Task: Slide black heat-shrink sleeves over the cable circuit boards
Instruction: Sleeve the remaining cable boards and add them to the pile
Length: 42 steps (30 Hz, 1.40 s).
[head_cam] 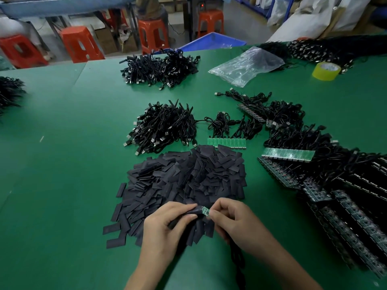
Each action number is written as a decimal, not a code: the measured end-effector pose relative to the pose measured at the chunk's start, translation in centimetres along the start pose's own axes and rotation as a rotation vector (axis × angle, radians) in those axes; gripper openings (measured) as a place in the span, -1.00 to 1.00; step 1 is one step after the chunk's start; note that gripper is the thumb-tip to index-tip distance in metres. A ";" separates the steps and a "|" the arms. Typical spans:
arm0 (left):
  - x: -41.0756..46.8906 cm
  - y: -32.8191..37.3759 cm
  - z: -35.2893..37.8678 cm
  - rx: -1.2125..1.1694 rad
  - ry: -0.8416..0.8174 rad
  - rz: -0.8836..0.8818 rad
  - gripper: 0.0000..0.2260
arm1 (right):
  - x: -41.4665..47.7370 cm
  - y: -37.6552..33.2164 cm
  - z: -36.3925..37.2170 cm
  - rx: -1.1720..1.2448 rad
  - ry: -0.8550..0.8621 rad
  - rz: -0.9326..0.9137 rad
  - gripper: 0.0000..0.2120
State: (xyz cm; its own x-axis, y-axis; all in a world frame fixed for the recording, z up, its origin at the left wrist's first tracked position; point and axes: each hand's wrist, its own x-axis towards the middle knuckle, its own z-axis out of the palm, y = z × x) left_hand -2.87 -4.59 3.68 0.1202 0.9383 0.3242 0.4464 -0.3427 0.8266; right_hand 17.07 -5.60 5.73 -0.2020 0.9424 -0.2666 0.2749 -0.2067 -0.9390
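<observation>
Where the work sits, at 6 o'clock: one sleeve (191, 213) and one board (205, 211), held just over the near edge of the sleeve heap (184, 181).
Left hand (167, 222): its grip pinches the sleeve between thumb and fingers.
Right hand (232, 218): its grip pinches the board's right end with thumb and forefinger.
Sleeve: matt black, flattened and creased; its mouth meets the board's left end, and how far the board is inside cannot be told.
Board: small and green, with tiny parts on top.
Cable (237, 260): one black lead drops from under the right hand toward 6 o'clock, its end out of sight.
Sleeve heap: flat black rectangles at the centre of the green surface (62, 143), too many to count.
Cable heaps: four. One lies just beyond the sleeves (163, 128), one farther at 12 o'clock (161, 68), one at 9 o'clock is cut by the frame (10, 91), one is at 1 o'clock (324, 51).
Board strips: two green rows face up at 2 o'clock (227, 142) (288, 154); darker rows are stacked at 4 o'clock, their count unclear.
Bag (247, 65): one, clear, at 1 o'clock.
Tape roll (326, 71): one, yellow, at 2 o'clock.
Stools (80, 43): four orange ones plainly seen beyond the surface.
</observation>
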 end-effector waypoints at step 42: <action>0.2 -1.3 -0.5 0.169 -0.256 0.240 -0.83 | 0.5 2.2 -1.1 -0.020 -0.067 0.033 -0.93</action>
State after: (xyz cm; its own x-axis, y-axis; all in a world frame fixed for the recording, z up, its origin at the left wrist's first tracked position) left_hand -3.85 -3.98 2.92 0.4463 0.8209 0.3563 0.5160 -0.5614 0.6470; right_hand 18.65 -5.26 3.76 -0.2551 0.9153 -0.3117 0.3008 -0.2313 -0.9252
